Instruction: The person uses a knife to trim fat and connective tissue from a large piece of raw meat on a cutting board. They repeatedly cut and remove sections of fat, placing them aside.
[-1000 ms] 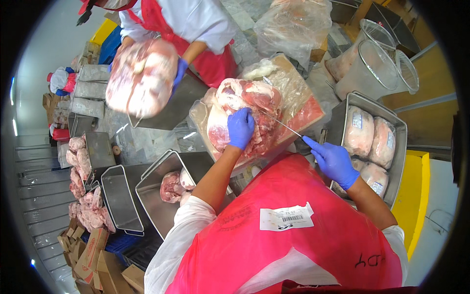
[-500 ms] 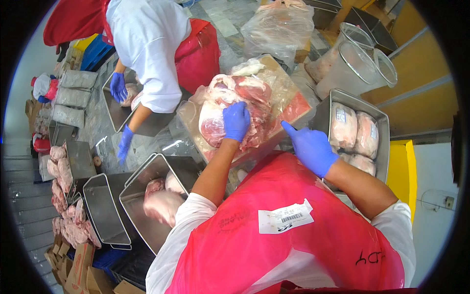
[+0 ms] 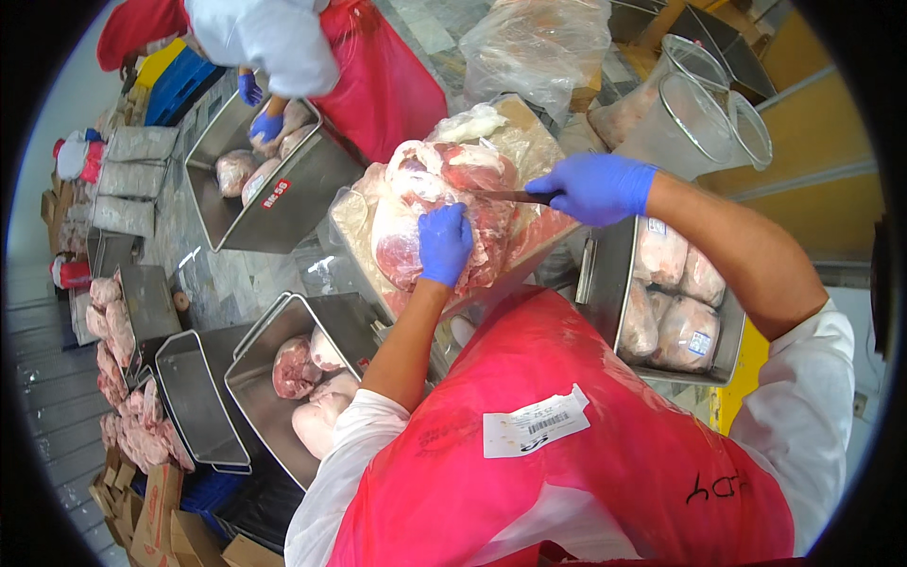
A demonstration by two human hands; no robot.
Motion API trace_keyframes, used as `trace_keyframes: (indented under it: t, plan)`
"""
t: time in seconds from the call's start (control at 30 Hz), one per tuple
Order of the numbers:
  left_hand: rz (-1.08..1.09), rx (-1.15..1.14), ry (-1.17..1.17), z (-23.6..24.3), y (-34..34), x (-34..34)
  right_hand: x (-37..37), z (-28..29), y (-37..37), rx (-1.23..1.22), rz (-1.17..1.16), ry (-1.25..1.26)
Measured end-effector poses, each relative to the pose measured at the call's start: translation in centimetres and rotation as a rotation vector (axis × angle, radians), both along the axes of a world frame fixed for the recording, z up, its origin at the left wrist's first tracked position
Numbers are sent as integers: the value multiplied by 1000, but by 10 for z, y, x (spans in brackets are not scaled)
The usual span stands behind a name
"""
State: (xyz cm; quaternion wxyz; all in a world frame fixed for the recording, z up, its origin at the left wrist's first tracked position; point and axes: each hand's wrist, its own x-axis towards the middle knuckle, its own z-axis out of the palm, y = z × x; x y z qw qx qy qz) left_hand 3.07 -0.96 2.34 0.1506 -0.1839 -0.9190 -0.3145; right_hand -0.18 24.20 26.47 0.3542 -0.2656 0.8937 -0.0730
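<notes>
A large cut of raw meat (image 3: 392, 231), red with pale fat, lies on a block-like stand (image 3: 534, 137) in front of me. My left hand (image 3: 444, 244), in a blue glove, is closed in a fist on top of the meat, gripping its surface. In my right hand (image 3: 597, 189), also gloved, is a knife (image 3: 510, 196). Its blade points left and meets the upper right part of the meat, just above my left hand. The blade's tip is hard to make out against the meat.
At right stands a metal bin (image 3: 605, 293) of wrapped meat pieces. Lower left, another metal bin (image 3: 267, 416) holds several cuts beside an empty-looking one (image 3: 196, 402). A co-worker (image 3: 378, 85) reaches into a further bin (image 3: 331, 189) at upper left. Clear buckets (image 3: 694, 123) stand upper right.
My right hand has swung up and forward from the stand's right edge, and its knife now shows at the meat. My left hand has shifted slightly. The co-worker has moved back, hands on meat.
</notes>
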Motion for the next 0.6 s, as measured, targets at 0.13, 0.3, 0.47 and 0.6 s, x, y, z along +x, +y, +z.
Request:
trace_keyframes:
  t: [0.13, 0.3, 0.47, 0.6]
  plan:
    - [-17, -44, -47, 5, 1, 2, -36, -17, 35, -349, 10, -41]
    - [12, -108, -61, 8, -1, 7, -84, 4, 41, -29, -151, -398]
    - [15, -67, -38, 8, 2, 5, -123, 9, 56, -36, -185, -562]
    - [64, 58, -26, 12, 5, 5, -114, 11, 54, -31, -94, -443]
